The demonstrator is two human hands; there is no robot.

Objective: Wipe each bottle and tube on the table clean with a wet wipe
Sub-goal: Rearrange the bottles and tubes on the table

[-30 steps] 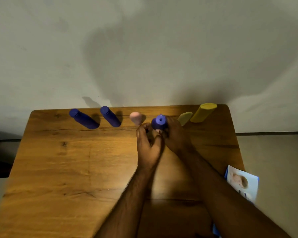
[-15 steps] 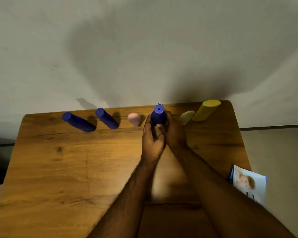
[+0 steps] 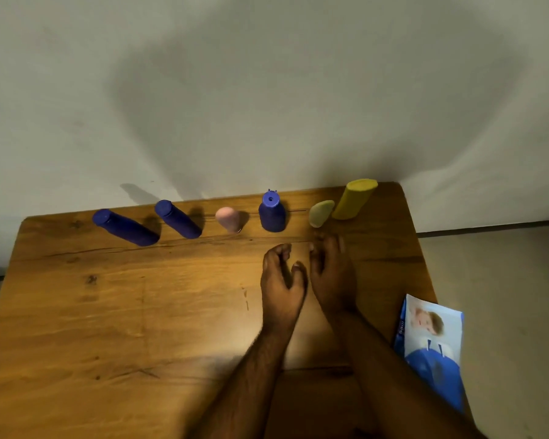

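Six containers stand in a row along the far edge of the table (image 3: 76, 312). The squat blue bottle (image 3: 271, 213) stands free just beyond the left hand (image 3: 281, 280), whose fingers curl loosely on nothing visible. The right hand (image 3: 332, 274) lies relaxed, fingertips near the pale green tube (image 3: 320, 213). No wipe shows; which containers are clean cannot be told. The wipe packet (image 3: 431, 346) lies near the right forearm.

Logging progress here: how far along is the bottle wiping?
Six containers stand along the table's far edge. The squat blue bottle is set down. Both hands, left and right, hold nothing; no wipe shows. The wipe pack lies right. Which containers are clean is unclear.
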